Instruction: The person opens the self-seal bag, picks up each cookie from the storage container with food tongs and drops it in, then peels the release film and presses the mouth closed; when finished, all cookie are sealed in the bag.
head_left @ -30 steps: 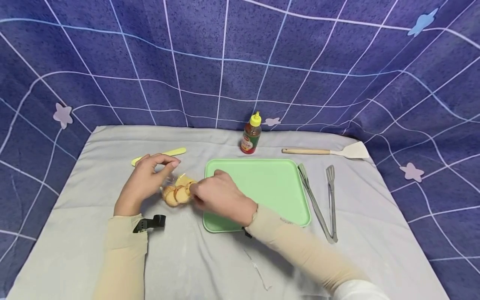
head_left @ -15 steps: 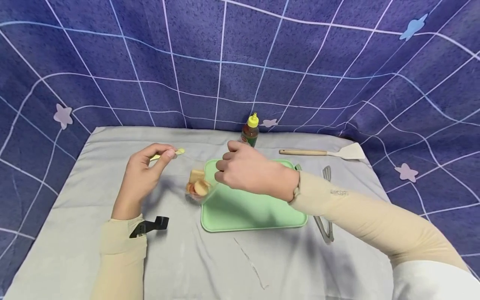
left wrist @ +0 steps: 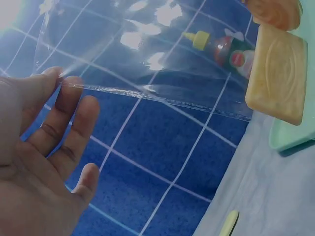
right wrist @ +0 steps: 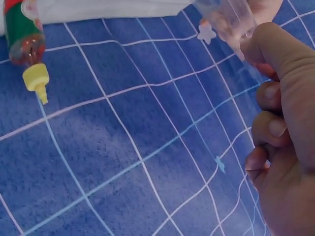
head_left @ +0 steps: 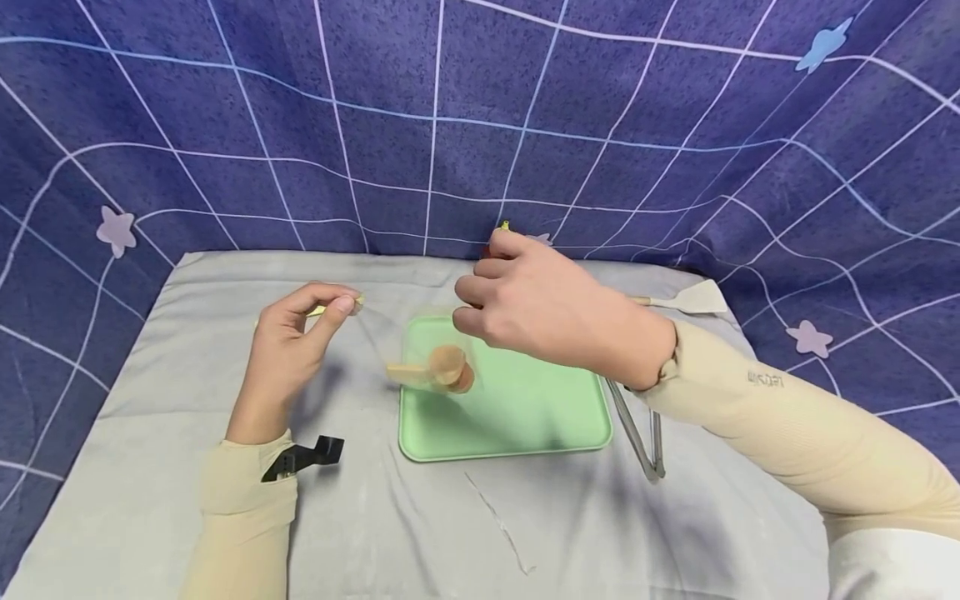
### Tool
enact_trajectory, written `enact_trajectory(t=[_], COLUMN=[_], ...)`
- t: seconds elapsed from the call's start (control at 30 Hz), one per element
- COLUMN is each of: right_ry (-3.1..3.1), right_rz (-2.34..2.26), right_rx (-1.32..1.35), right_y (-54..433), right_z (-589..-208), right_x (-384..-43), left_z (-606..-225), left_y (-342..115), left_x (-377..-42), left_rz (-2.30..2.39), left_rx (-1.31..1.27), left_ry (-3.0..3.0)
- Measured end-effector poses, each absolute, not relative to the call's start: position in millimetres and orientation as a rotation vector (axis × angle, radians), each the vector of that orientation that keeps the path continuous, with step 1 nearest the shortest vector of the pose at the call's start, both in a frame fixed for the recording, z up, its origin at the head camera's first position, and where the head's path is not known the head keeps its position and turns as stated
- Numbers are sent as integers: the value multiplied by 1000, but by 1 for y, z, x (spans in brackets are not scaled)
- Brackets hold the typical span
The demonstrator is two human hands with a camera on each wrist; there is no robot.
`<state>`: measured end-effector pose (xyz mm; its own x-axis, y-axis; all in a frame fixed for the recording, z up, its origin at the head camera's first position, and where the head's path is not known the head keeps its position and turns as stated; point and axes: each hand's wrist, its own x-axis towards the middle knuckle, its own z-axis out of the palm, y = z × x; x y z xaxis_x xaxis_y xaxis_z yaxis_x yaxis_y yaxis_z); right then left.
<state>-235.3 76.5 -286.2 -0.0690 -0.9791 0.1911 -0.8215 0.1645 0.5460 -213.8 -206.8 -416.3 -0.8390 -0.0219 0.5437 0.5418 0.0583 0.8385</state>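
Note:
A clear plastic bag is stretched between my two hands. My left hand pinches one edge of it between thumb and fingertips, the other fingers loosely bent. On the other side my right hand grips the bag, thumb against a curled index finger. Several biscuit-like pieces hang low in the bag, over the left part of the green tray. One is a pale yellow rectangular piece with an embossed oval. Beside it shows a rounder orange-brown piece. They are motion-blurred in the head view.
A sauce bottle with a yellow nozzle stands behind the tray, mostly hidden by the right hand in the head view. Metal tongs and a white spatula lie at the right. A yellow plastic knife lies behind my left hand.
My right hand has moved right and back, drawing the bag along. The food pieces have swung from the cloth left of the tray to over it. The left hand pinches near the same spot.

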Motion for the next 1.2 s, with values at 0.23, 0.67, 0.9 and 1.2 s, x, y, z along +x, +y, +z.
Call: enact_trajectory(t=[0.23,0.67,0.9,1.2], right_ry=[-1924,-2132,-2312,-2247], right_rz=[-399,740,1102,1436], right_rx=[1796,1735,1919,1957], right_y=[83,80,57,46], right_z=[-301,-327,-366,-387], right_x=[-219,-254,-271,-263], left_z=[-415,-412,-414,-414], left_y=[-196,-193,-189,-179], left_x=[-210,-207,-206,-206], left_rz=[-1874,-1541,-1488,-1516], left_rx=[-682,-1013,-1123,-1251], left_ry=[-1866,-2013,-2042,-2017])
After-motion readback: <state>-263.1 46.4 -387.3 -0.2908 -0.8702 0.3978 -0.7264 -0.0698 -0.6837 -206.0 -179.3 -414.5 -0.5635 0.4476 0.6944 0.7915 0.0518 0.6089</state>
